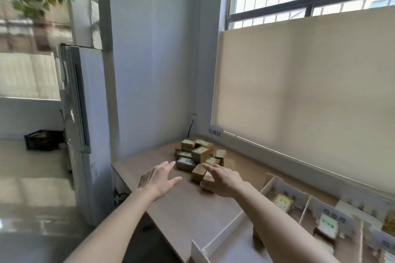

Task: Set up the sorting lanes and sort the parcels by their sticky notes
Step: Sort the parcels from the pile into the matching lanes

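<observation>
— Where are the parcels?

— A heap of small brown parcels (197, 156) sits on the wooden surface (192, 205), toward the far corner by the wall, with pale sticky notes (200, 150) on their tops.

— And the hands?

— Both reach toward the heap. The left hand (158, 179) is just short of it, its grip loose, fingers straight and spread, holding nothing. The right hand (222, 179) lies on the nearest parcels, fingers extended over them; the blur leaves it unclear whether that grip is closing on one.

— The lanes?

— White dividers (271, 183) stand at the right, with labelled compartments holding a few parcels.
</observation>
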The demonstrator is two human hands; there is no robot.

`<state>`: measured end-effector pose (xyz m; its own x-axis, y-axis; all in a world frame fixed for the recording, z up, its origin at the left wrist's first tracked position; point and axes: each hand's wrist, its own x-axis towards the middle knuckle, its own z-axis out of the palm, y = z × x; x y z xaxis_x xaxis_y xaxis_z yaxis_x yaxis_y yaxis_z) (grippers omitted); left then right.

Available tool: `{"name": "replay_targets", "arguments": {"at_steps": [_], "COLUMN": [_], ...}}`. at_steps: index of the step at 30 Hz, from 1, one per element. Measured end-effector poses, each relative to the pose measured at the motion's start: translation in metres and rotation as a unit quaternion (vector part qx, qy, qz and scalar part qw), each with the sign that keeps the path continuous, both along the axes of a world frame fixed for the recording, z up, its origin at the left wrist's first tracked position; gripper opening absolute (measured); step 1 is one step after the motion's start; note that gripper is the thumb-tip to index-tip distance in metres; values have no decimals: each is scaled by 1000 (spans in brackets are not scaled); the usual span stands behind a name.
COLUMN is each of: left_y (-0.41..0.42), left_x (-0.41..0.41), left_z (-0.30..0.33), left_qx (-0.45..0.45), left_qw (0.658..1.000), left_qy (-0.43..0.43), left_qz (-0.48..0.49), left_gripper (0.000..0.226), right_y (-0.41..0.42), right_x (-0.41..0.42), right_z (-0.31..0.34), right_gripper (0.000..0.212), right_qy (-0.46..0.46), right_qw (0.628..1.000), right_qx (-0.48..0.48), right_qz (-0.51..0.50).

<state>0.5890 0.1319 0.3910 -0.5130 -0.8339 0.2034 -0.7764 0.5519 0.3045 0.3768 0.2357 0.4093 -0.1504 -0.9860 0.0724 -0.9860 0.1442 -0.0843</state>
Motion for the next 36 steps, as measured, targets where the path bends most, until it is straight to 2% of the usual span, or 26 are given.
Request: {"name": "replay_targets", "arguments": {"at_steps": [8,18,27,36], "left_y": [-128,-315,-442,-590], "left_x": [-3,-63,-86,-102], "left_z": [-22,-16,-35,-56], "left_qx": [18,31,60,91], "left_qw": [1000,999,997,991], "left_qy": [2,1,-7,4], "left_qz": [5,-21,-45,-97], "left_gripper": [72,70,75,76], "right_y": [-140,-321,-440,-556], "right_x": [-12,-79,-101,-105], "right_z": [-27,-38,-52,-66], "right_gripper": [70,72,72,73], "right_qy": [3,-25,-19,-13], "right_qw": [1000,998,997,989], "right_qx": [17,26,51,85], "right_qz": [-19,-46,-49,-120]}}
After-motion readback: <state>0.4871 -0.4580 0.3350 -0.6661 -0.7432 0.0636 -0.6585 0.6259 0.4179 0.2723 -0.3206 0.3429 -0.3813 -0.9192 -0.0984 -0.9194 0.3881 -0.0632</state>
